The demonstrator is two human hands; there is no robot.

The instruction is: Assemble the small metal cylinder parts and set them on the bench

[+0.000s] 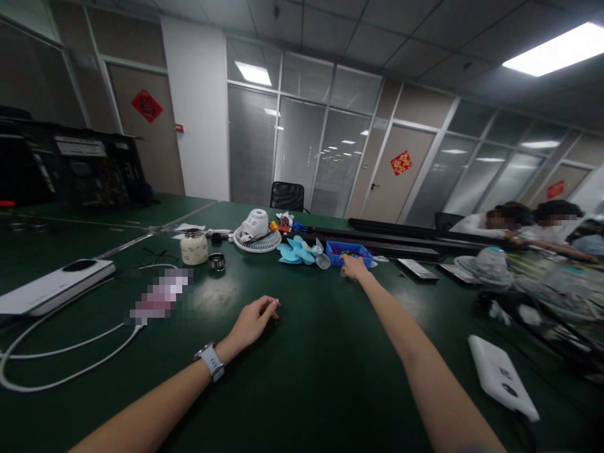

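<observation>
My right hand [353, 267] reaches far forward to a small blue tray [365, 259]. Its fingers lie over the tray's near left rim, gripping the edge. Inside are small dark and coloured pieces too small to name. My left hand [255, 322], with a watch on its wrist, rests on the green table [302, 390]; its fingers are curled together and nothing shows in them. Left of the tray are light blue fan blades [297, 250] and a clear plastic piece [323, 261]. Behind them a white fan base [256, 225] sits on a round fan grille [257, 244].
A cream jar [194, 247] and a dark round cap [217, 262] stand left. A white cable [66, 355] loops near a white box-like device [59, 289]. At right lie a white power bank [503, 376], flat devices [418, 269] and clear-wrapped parts [488, 267]. People sit beyond.
</observation>
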